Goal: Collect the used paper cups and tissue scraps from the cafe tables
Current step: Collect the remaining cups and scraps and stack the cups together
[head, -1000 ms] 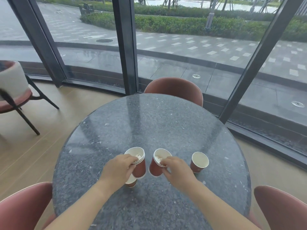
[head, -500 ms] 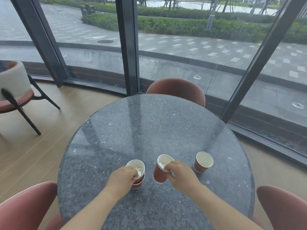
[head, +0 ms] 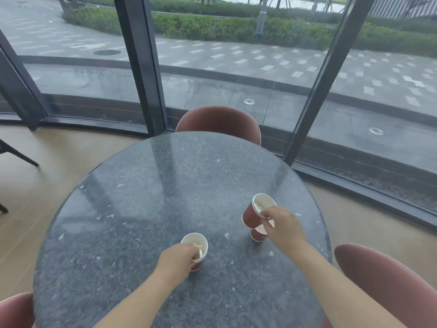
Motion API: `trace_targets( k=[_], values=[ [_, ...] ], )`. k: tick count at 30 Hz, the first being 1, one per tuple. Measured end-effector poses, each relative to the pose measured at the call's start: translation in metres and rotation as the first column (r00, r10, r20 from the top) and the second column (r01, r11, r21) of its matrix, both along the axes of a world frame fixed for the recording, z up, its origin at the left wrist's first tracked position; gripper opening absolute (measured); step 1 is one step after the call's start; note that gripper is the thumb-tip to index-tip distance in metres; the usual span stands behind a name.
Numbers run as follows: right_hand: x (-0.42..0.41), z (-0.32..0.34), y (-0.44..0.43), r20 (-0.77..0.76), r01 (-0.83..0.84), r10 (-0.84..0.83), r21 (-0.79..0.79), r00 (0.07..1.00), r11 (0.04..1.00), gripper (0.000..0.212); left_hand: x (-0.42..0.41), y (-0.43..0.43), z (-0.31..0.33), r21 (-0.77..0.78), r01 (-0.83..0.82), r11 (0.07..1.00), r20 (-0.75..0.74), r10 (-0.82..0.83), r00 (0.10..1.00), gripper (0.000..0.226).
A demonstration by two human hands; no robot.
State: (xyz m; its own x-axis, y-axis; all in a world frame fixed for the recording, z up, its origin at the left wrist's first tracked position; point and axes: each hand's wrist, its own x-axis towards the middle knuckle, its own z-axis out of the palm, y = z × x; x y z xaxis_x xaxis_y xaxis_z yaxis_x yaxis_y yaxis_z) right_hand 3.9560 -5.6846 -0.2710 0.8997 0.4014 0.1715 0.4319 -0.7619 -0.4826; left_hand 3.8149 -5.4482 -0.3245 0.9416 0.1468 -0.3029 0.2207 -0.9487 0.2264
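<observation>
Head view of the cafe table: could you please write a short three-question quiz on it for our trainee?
1. True or false: the right hand holds a tilted red cup by its rim.
2. The left hand grips: A. the near cup, with pale scraps inside; B. a spoon; C. a lid.
3. Fill in: the speckled grey table has a ___ top.
Key: 1 true; 2 A; 3 round.
</observation>
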Motion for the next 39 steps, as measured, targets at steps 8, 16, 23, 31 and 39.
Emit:
trace_targets(
  k=[8,16,23,31,39],
  values=[
    [0.013,-0.017,-0.018,0.014,0.058,-0.057,-0.039,0.998,0.998,0.009,0.045,-0.027,0.000,0.003,0.093,0.996,0.054,-0.093,0.994,0.011],
    [0.020,-0.051,-0.025,-0.170,-0.041,0.002,-0.228,0.985,0.973,0.015,0.061,-0.035,-0.007,0.113,0.194,0.975,-0.055,-0.189,0.981,0.025],
    [0.013,-0.071,-0.020,-0.317,-0.137,0.040,-0.291,0.948,0.947,0.009,0.054,-0.032,-0.013,0.099,0.195,0.976,-0.099,-0.185,0.978,0.025],
    [-0.015,-0.062,-0.004,-0.254,-0.186,0.135,-0.186,0.958,0.965,0.010,0.035,-0.026,0.010,0.044,0.166,0.985,-0.004,-0.166,0.986,0.027],
    [-0.096,-0.031,-0.013,-0.150,-0.125,0.143,0.119,0.978,0.985,0.027,-0.017,-0.035,0.042,-0.157,0.114,0.981,0.183,-0.085,0.979,0.033]
  ],
)
